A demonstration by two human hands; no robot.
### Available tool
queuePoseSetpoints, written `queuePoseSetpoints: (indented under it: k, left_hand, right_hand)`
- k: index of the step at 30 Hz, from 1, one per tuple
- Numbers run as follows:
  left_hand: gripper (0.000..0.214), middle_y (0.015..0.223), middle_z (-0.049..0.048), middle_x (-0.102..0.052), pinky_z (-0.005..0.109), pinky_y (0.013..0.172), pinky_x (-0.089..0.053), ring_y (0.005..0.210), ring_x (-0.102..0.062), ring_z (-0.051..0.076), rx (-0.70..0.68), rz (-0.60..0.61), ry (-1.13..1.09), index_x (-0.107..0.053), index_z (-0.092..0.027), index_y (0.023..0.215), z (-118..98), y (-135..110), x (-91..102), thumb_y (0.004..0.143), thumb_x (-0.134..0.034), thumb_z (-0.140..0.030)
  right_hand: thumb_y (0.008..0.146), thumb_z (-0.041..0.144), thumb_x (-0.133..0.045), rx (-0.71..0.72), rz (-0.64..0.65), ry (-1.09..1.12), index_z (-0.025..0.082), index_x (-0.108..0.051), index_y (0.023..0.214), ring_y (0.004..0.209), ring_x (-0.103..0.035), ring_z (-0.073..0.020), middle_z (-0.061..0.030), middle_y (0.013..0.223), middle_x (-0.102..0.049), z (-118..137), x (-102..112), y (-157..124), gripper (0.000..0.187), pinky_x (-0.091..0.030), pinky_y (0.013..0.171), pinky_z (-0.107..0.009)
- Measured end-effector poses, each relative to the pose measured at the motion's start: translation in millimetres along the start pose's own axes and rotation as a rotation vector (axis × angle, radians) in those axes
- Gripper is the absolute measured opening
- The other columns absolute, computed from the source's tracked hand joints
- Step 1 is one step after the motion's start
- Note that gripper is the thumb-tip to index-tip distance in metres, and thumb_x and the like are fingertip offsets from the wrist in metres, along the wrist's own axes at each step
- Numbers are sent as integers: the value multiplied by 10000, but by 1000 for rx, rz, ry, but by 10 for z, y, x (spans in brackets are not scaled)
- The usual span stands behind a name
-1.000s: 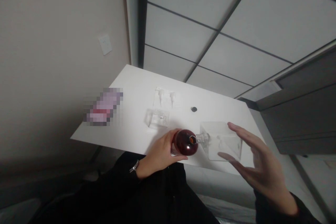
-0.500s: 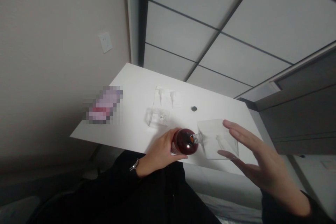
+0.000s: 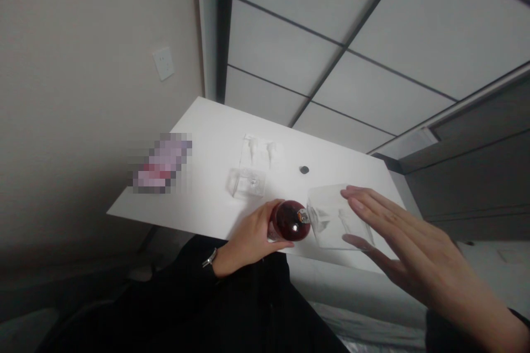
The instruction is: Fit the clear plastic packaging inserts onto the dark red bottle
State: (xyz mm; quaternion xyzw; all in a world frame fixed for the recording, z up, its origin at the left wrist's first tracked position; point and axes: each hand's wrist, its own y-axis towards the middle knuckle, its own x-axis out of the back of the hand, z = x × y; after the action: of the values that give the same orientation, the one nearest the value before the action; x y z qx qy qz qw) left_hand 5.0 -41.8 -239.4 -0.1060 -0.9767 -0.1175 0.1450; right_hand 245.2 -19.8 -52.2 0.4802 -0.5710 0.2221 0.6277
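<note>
My left hand (image 3: 252,234) is wrapped around a round bottle of dark red liquid (image 3: 290,222) near the table's front edge. A clear square-sided bottle (image 3: 325,220) lies tilted on its side against it, its narrow neck meeting the red bottle's mouth. Fingers and thumb of my right hand (image 3: 406,240) hold the clear bottle from opposite sides at its far end. Whether liquid passes between the two cannot be made out. Just beyond my left hand sits a small clear box (image 3: 247,183).
The white table (image 3: 211,176) carries a flat clear piece with two whitish shapes (image 3: 260,151), a small dark cap-like disc (image 3: 304,170) and a pixelated pinkish item (image 3: 163,162) at the left. A wall with a socket (image 3: 164,63) stands at left, panelled doors (image 3: 290,22) behind.
My right hand has turned slightly, showing more of its back, and the clear bottle sits closer to the red bottle, with less of its neck showing. My left hand keeps its grip.
</note>
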Motion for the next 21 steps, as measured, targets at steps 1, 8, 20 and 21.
queuePoseSetpoints:
  k: [1, 8, 20, 21]
  left_hand:
    - [837, 1443, 112, -667, 551, 1132, -525, 1304, -667, 351, -3, 0, 0, -487, -268, 1461, 2, -1, 0, 769, -941, -390]
    - [819, 1434, 93, -672, 521, 1107, -539, 1293, -669, 344, -17, 12, -6, -501, -283, 1455, -15, 8, 22, 773, -946, -369]
    - [824, 1403, 68, -692, 515, 1060, -552, 1238, -690, 343, 3, 2, -19, -513, -322, 1473, -3, -1, 12, 770, -936, -387]
    - [827, 1404, 66, -692, 513, 1057, -553, 1239, -689, 345, 4, 2, -21, -513, -326, 1476, -4, -2, 15, 769, -937, -390]
  right_hand:
    - [956, 39, -699, 13, 6, -11, 149, -292, 1682, 1375, -654, -304, -153, 1477, -675, 5, 20, 19, 839, -618, 1110, -465]
    - [1030, 113, -600, 69, 78, -70, 147, -256, 1693, 1371, -655, -338, -139, 1506, -646, 37, 133, 145, 747, -653, 1058, -510]
    - [1024, 46, -507, 126, 173, -97, 136, -212, 1702, 1445, -586, -336, -128, 1586, -571, 83, 239, 278, 745, -636, 1090, -502]
    - [1023, 47, -506, 135, 175, -100, 129, -211, 1701, 1440, -591, -337, -131, 1581, -576, 88, 247, 297, 744, -640, 1084, -499]
